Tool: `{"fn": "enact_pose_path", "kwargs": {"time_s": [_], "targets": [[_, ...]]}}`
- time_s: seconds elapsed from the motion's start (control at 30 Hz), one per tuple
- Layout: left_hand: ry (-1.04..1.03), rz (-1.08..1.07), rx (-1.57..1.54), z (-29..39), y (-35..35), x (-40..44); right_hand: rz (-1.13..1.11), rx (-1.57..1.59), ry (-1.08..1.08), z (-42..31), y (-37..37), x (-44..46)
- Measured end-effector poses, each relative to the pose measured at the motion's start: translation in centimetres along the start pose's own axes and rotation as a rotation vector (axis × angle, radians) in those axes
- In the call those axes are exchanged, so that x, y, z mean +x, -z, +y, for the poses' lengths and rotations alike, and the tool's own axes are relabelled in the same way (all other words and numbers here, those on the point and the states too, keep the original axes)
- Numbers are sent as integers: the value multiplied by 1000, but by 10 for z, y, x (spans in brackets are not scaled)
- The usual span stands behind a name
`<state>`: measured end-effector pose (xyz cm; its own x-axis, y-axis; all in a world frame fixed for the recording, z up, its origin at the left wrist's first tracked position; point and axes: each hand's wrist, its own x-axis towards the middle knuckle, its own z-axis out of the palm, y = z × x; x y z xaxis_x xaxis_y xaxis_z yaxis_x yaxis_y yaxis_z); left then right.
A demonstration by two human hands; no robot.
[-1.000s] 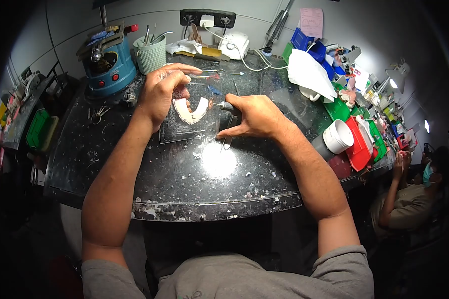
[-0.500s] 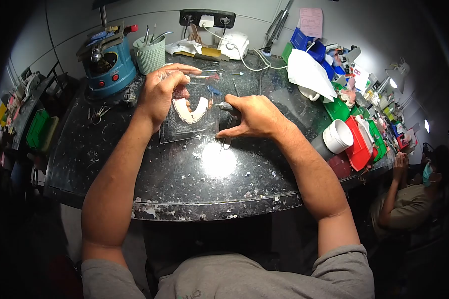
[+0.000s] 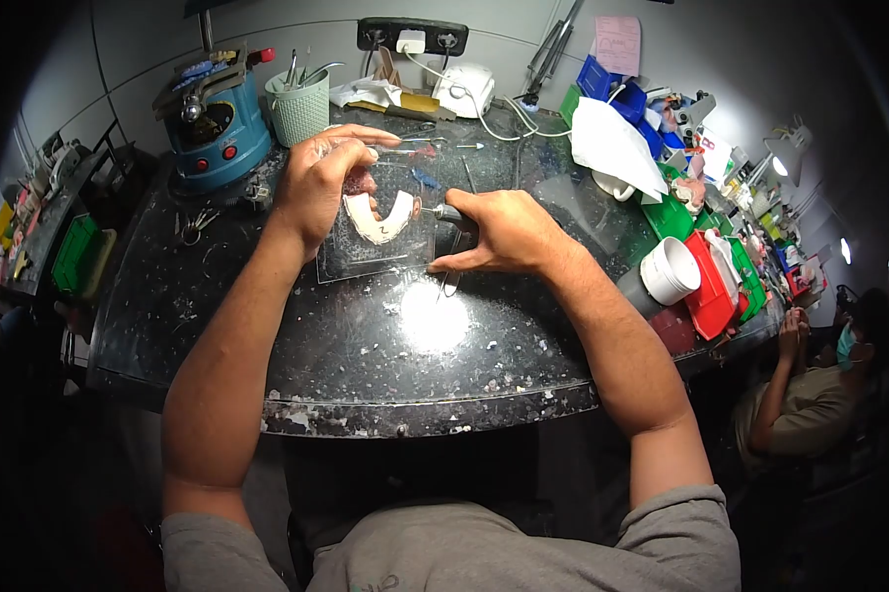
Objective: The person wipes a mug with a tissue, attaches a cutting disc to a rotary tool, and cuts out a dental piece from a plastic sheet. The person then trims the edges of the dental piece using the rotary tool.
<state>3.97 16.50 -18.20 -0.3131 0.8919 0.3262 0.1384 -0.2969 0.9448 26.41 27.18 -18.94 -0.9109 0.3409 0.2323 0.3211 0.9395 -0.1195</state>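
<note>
My left hand (image 3: 328, 178) grips a clear square plastic sheet (image 3: 351, 264) near its upper left corner. Within the sheet sits a pale horseshoe-shaped dental cast (image 3: 383, 231), with a dark mark on its front and a reddish part beside my fingers. My right hand (image 3: 504, 229) is closed around a dark rotary handpiece (image 3: 451, 214), thumb and fingers wrapped over it. A small brownish disc (image 3: 417, 207) at the handpiece tip is right by the cast's right end; whether it touches the sheet I cannot tell.
Behind stand a blue machine (image 3: 216, 138), a mint cup of tools (image 3: 299, 111) and a white box with a cable (image 3: 464, 89). Several bins, including a red one (image 3: 703, 286), and a white tub (image 3: 669, 270) line the right. A masked person (image 3: 810, 395) sits at far right.
The cast and sheet have shifted very slightly in my left hand. My right hand and the handpiece stay almost in place.
</note>
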Motion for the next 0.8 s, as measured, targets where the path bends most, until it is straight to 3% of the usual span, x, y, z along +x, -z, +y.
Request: {"fn": "enact_pose_path", "kwargs": {"time_s": [0.8], "targets": [[-16,-8,-5,1,0,-1,-62,2,-10,0,1,1]]}}
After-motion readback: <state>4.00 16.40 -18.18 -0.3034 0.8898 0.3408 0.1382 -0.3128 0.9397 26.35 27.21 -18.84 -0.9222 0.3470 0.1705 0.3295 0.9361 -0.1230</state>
